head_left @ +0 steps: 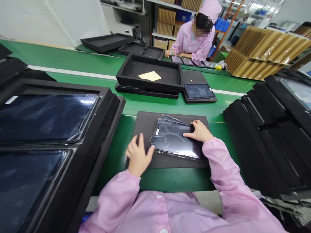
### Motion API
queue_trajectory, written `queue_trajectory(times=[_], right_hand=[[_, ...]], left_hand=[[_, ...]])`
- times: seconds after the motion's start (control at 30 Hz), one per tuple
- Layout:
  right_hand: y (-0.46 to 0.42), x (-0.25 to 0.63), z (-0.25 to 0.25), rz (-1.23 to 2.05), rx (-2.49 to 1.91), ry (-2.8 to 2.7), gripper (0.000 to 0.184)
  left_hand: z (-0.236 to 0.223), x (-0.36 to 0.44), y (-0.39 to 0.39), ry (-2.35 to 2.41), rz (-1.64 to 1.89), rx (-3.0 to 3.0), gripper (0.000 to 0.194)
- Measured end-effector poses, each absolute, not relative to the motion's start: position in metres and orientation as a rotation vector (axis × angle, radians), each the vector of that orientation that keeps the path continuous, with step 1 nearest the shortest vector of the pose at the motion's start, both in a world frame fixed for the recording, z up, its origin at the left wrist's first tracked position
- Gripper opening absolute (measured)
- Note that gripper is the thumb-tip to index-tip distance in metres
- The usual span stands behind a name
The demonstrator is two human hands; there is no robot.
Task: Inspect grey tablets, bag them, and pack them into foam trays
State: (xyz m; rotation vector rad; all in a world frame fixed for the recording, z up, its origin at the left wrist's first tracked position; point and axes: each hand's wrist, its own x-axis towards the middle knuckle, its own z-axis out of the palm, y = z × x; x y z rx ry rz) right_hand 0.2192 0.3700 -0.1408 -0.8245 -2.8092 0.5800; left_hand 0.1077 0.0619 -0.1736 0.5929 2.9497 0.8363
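A small stack of dark, glossy display panels (176, 139) in clear film lies on a black foam sheet (167, 160) in front of me. The panels are not squared up; the lower ones stick out at the far and left edges. A white label (157, 131) marks the top panel's left side. My right hand (200, 131) grips the stack's far right corner, thumb across the top panel's face and fingers at its edge. My left hand (139, 153), slightly blurred, hovers by the stack's left edge with fingers spread, holding nothing.
Foam trays with large panels (46, 118) stand at left; stacked black foam trays (269, 129) at right. Ahead, a foam tray (149, 72) bears a yellow label sheet (150, 76), beside another panel (198, 91). Across the green bench, a co-worker (198, 35) leans over several panels.
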Motion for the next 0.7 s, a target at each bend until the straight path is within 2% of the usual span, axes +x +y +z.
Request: queue_trajectory(times=[0.13, 0.33, 0.43, 0.5, 0.6, 0.7], right_hand=[[0.371, 0.200, -0.133, 0.548, -0.815, -2.908, 0.063], [0.367, 0.199, -0.101, 0.448, -0.860, -2.890, 0.055], [0.351, 0.211, -0.081, 0.369, -0.864, -2.790, 0.057], [0.339, 0.220, -0.074, 0.345, -0.853, -2.632, 0.061], [0.322, 0.229, -0.075, 0.524, -0.863, -2.313, 0.062], [0.310, 0.226, -0.092, 0.884, -0.849, -1.979, 0.057]], left_hand=[[-0.185, 0.120, 0.085, 2.821, 0.831, 1.077, 0.074], [-0.200, 0.117, 0.087, 2.849, 0.955, 0.955, 0.083], [-0.197, 0.119, 0.088, 2.758, 1.250, 0.635, 0.103], [-0.189, 0.122, 0.093, 2.527, 1.548, 0.345, 0.109], [-0.163, 0.122, 0.110, 2.040, 1.949, 0.070, 0.090], [-0.122, 0.108, 0.134, 1.952, 2.292, 0.033, 0.079]])
